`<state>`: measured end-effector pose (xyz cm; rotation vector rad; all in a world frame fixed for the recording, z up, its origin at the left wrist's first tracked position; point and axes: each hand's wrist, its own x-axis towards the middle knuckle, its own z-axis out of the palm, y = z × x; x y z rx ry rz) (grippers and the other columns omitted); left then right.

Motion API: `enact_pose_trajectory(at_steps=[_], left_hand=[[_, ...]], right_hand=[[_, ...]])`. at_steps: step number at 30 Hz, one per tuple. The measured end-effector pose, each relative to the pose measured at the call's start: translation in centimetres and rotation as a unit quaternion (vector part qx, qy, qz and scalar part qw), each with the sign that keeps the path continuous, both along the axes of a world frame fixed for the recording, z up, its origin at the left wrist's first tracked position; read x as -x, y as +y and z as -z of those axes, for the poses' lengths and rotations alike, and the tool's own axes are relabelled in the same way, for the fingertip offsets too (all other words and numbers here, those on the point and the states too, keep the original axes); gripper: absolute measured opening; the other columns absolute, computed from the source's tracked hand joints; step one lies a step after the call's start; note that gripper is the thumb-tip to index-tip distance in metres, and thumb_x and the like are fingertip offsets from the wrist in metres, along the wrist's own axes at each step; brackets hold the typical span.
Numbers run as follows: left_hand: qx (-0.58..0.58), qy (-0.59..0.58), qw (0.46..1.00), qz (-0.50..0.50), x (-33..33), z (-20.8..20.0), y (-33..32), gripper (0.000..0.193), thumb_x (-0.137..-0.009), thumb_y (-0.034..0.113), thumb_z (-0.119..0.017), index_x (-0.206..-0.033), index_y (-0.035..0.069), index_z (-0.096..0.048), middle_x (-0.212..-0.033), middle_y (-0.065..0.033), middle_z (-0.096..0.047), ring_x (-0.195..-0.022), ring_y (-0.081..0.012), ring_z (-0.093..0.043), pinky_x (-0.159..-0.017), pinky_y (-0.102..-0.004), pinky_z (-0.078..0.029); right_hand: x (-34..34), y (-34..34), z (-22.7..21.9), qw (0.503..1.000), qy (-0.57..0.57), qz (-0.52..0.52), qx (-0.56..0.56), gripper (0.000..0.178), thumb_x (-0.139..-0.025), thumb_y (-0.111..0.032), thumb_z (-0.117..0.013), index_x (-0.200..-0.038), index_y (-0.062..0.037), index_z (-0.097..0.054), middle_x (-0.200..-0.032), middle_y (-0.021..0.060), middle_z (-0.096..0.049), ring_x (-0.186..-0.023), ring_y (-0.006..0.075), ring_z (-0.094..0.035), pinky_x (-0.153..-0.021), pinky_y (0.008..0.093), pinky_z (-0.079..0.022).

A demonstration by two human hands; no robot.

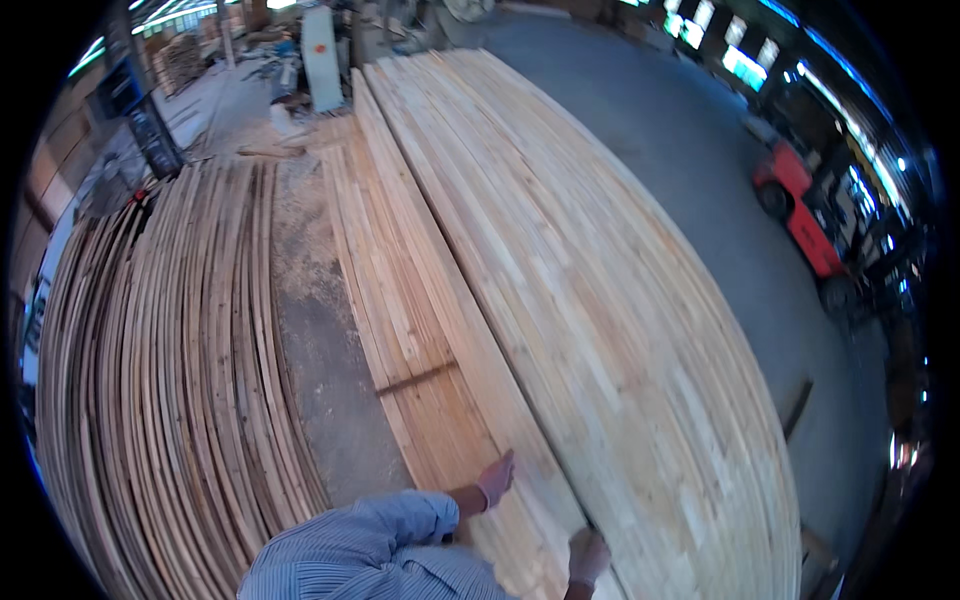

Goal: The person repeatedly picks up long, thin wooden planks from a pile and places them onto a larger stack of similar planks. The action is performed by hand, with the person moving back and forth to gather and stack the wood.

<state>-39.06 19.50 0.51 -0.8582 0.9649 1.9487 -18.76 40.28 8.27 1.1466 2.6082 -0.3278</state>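
A long pale wooden board [455, 335] runs away from me along the left side of a wide stack. My left hand [496, 480], in a light pinkish glove, is closed at the board's left edge. Closer to me, my right hand [588, 556], gloved too, is closed round the right edge, beside the dark gap along the stack. Its fingertips are hidden. Lower boards [385, 290] lie under and to the left of this one, with a thin dark stick [416, 379] across them.
Right of the gap lies the wide stack of planks [600, 330]. Many rough, narrow boards [190, 370] lie at my left. Sawdust covers the floor strip [315, 330] between. A red forklift [800, 215] stands far right; a pale upright cabinet [321, 60] stands beyond the boards.
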Motion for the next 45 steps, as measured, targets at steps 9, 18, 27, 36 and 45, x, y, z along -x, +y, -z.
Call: enact_pose_trajectory(at_steps=[9,18,27,36,45], left_hand=[[-0.008,0.009,0.999,0.031,-3.8,-0.4,-3.5,0.037,-0.097,0.052,-0.059,-0.078,0.021,-0.05,-0.066,0.0054,-0.045,-0.053,-0.0102,-0.04,-0.05,-0.0252,-0.032],[-0.195,0.089,0.971,0.106,0.3,-0.5,-5.8,0.041,-0.097,0.056,-0.055,-0.078,0.02,-0.049,-0.069,0.0059,-0.045,-0.062,-0.0123,-0.042,-0.06,-0.0284,-0.035],[-0.206,-0.053,0.976,-0.043,-1.2,-6.1,-3.6,0.054,-0.093,0.062,-0.055,-0.103,0.009,-0.056,-0.098,-0.0109,-0.06,-0.095,-0.0323,-0.058,-0.095,-0.0502,-0.047],[-0.155,-0.003,0.988,0.014,-4.0,-3.0,-7.6,0.053,-0.092,0.062,-0.052,-0.098,0.011,-0.063,-0.092,-0.0108,-0.065,-0.092,-0.0316,-0.063,-0.089,-0.0526,-0.051],[-0.071,-0.009,0.995,-0.07,-6.6,-2.7,-9.8,0.041,-0.096,0.048,-0.059,-0.098,0.008,-0.059,-0.092,-0.0127,-0.067,-0.082,-0.034,-0.066,-0.076,-0.0535,-0.056]], right_hand=[[-2.9,-1.0,-0.9,0.988,0.111,-0.095,-0.046,0.053,-0.073,-0.024,-0.079,-0.12,-0.0095,-0.06,-0.097,0.0142,-0.066,-0.092,0.0364,-0.063,-0.083,0.0485,-0.049],[-1.9,-1.6,-5.6,0.998,-0.01,-0.053,-0.037,0.05,-0.076,-0.035,-0.078,-0.118,-0.0133,-0.062,-0.099,0.0115,-0.071,-0.096,0.0335,-0.065,-0.087,0.0444,-0.049],[-9.0,-8.7,-6.2,0.99,0.111,-0.084,0.024,0.051,-0.077,-0.033,-0.076,-0.118,-0.0088,-0.059,-0.101,0.0122,-0.066,-0.101,0.0325,-0.062,-0.1,0.0469,-0.042],[-32.0,-5.1,-5.6,0.976,-0.158,0.144,-0.04,0.066,-0.074,-0.036,-0.078,-0.129,-0.0066,-0.055,-0.127,0.0153,-0.06,-0.123,0.0322,-0.053,-0.111,0.0445,-0.036],[-38.4,-8.6,-1.8,0.975,-0.147,0.163,-0.015,0.063,-0.088,-0.045,-0.06,-0.134,-0.0025,-0.054,-0.129,0.0185,-0.062,-0.118,0.0361,-0.061,-0.097,0.0483,-0.049]])
